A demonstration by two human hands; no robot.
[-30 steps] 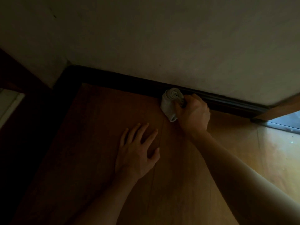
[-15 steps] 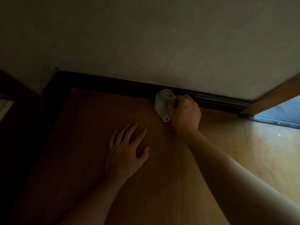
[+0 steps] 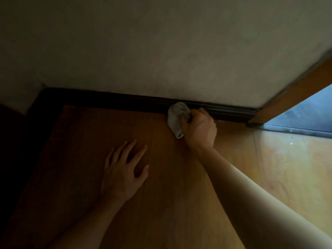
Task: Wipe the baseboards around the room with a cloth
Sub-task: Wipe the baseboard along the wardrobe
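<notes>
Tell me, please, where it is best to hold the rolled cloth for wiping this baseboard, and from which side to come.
Grip the cloth round its middle, coming from the right, as the right hand does now. It is rolled into a thick tube, so curled fingers close round it well. This leaves its rolled end free to press on the baseboard.

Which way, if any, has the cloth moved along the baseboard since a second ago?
Yes. The cloth, gripped by the right hand, has slid right along the baseboard, closer to the door frame.
</notes>
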